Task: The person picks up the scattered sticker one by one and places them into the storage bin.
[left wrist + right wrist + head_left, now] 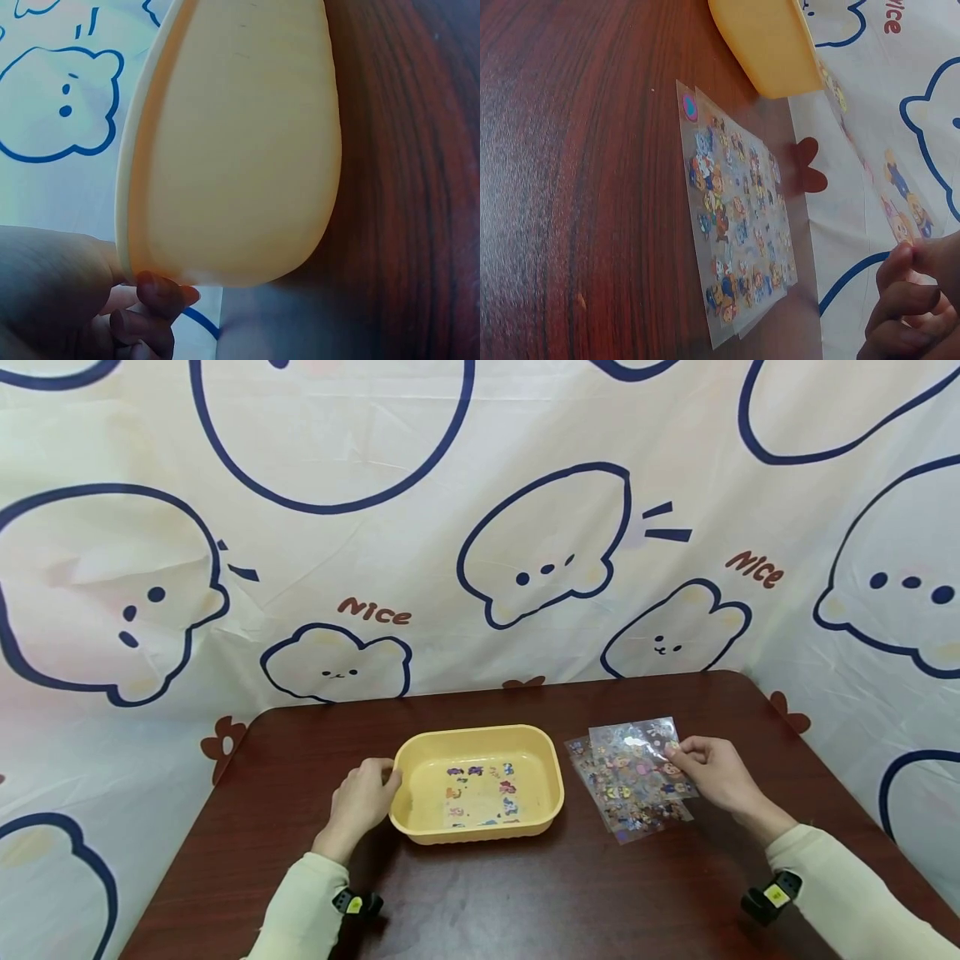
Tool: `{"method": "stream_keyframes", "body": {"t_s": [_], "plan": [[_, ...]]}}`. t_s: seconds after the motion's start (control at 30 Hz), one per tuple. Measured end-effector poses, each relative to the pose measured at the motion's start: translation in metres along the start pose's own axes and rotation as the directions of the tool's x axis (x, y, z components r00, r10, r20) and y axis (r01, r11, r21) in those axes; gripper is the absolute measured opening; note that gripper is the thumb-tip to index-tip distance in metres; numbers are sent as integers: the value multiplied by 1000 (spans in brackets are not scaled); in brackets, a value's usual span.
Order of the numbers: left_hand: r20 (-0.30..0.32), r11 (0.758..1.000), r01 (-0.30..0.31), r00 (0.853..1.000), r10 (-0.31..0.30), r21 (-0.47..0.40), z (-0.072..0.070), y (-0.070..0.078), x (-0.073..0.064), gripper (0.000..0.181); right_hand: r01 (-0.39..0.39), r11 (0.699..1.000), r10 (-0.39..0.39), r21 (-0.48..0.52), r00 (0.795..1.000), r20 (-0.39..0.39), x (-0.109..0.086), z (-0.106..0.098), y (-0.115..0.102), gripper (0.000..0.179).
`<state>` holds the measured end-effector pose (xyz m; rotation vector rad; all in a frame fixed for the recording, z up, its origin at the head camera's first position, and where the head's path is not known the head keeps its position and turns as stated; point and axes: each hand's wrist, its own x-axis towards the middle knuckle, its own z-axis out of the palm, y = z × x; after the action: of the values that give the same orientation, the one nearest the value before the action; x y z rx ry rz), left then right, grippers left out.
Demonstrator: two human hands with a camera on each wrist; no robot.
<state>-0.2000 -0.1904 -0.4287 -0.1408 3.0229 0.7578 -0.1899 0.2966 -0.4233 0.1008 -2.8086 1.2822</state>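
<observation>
A yellow plastic tray (420,832) stands on the table, with a clear sticker sheet (491,789) of small cartoon figures lying inside it. My left hand (363,802) pinches the tray's left rim; the left wrist view shows thumb and fingers (154,294) at the rim's end. To the right of the tray, my right hand (712,772) pinches the edge of a clear sticker sheet (626,752) between thumb and fingers. That sheet is raised above other sticker sheets (742,225), which overlap on the table. How many lie there cannot be told.
The dark brown wooden table (480,893) reaches back to a pale curtain (420,560) with blue cartoon outlines. Black bands with small devices (358,903) sit on both wrists.
</observation>
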Motion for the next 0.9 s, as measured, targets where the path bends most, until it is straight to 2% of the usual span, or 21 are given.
{"method": "stream_keyframes", "body": {"t_s": [0.3, 0.53, 0.9], "plan": [[6, 1000, 2, 1000, -2, -1, -1, 0, 0, 38, -31, 999, 30, 17, 999, 11, 0, 3, -5, 35], [-4, 1000, 3, 1000, -3, -2, 0, 0, 0, 38, 3, 1000, -3, 29, 1000, 1, 2, 10, -8, 33], [-2, 1000, 8, 1000, -8, 1, -1, 1, -2, 38, 15, 997, -16, 79, 1000, 19, 5, 19, -15, 31]]}}
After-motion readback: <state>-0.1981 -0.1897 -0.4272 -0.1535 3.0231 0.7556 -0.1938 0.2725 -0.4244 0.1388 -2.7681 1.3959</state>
